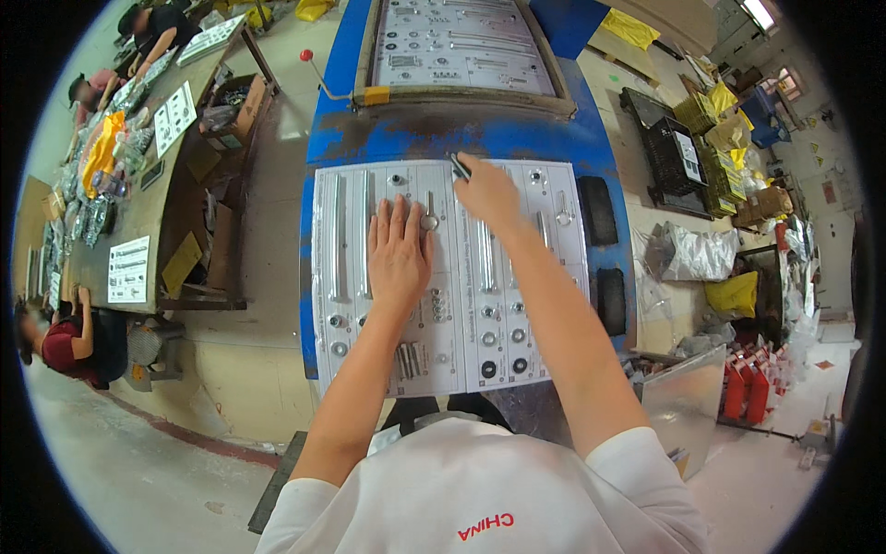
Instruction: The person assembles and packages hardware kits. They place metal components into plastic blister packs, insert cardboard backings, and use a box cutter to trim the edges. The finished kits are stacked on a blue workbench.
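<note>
Workshop, head view: tiled floor, a blue desk (535, 138) in the middle, a brown desk (164, 220) off to the left.
Blue desk: paint worn dark along its upper part; two dark rectangular patches on its right side.
Framed panel (461, 98): far end of the blue desk, more hardware showing inside the frame; red-knobbed lever (306, 55) at its left.
Left card (448, 277): flat on the blue desk, nearest the person's left; long silver rods (334, 235), nuts, a ring-ended pin (429, 222).
Right card (577, 268): flat, just beside the left card; similar rods and pin, black washers (489, 369) near the lower edge.
Left hand (400, 263): palm down on the left card, fingers spread, grip open, nothing held.
Right hand (489, 194): grip closed around a small dark tool (460, 168), at the upper end of the line between the cards; tip contact can't be told.
Brown desk load: plastic bags, more cards, a phone (152, 175); co-workers alongside.
Right side: black crate (669, 152), yellow crates, red boxes (748, 383).
</note>
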{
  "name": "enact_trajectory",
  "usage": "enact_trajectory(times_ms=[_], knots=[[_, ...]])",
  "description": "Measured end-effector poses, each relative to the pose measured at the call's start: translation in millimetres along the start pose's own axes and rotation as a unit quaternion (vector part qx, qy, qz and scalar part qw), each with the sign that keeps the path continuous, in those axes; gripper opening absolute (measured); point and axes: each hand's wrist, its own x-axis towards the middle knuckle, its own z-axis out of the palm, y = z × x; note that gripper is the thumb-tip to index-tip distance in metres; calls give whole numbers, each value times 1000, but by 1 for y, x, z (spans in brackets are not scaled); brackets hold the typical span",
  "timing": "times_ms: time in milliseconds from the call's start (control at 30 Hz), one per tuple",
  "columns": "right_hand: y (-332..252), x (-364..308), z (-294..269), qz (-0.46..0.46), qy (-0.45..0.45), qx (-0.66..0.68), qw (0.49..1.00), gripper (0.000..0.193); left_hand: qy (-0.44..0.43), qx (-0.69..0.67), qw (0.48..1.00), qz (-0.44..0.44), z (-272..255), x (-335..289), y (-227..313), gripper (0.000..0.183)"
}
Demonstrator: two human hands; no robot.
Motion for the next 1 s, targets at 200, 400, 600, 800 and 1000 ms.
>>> enact_trajectory(times_ms=[200, 400, 600, 800, 1000], knots=[[1, -94, -21, 55, -113, 25, 992, 55, 25, -46, 999, 9, 6, -4, -13, 50], [-16, -276, -45, 93, -154, 8, 984, 60, 28, -37, 999, 27, 6, -6, -14, 49], [-10, -361, -73, 160, -222, 55, 960, 58, 39, -66, 997, 32, 4, -6, -14, 48], [-6, -280, -69, 133, -10, 201, 970, 53, -11, -35, 996, 78, -12, -40, -8, 47], [-18, -182, -9, 92, 19, 73, 993, 51, 13, -21, 997, 76, -15, -50, -5, 47]])
